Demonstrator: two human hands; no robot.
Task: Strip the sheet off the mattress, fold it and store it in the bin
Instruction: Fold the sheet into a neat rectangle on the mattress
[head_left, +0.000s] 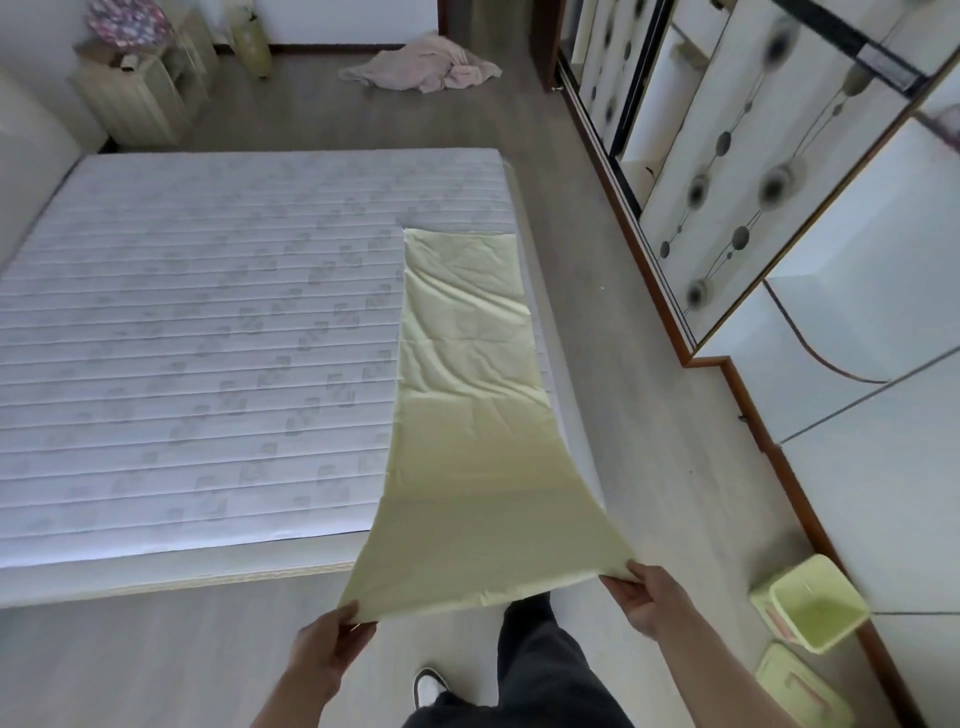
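Observation:
A pale yellow sheet (467, 395), folded into a long narrow strip, lies along the right side of the bare white quilted mattress (208, 338). Its near end hangs off the foot of the bed, lifted and stretched between my hands. My left hand (332, 639) pinches the near left corner. My right hand (641, 592) pinches the near right corner. A light green bin (815, 603) stands open on the floor at the lower right, by the wardrobe, and its lid (795, 686) lies beside it.
Mirrored sliding wardrobe doors (779, 208) run along the right. A pink crumpled cloth (421, 67) lies on the floor beyond the bed. A small cabinet (135, 88) stands at the far left corner. My leg and shoe (428, 686) are on the wood floor below the sheet.

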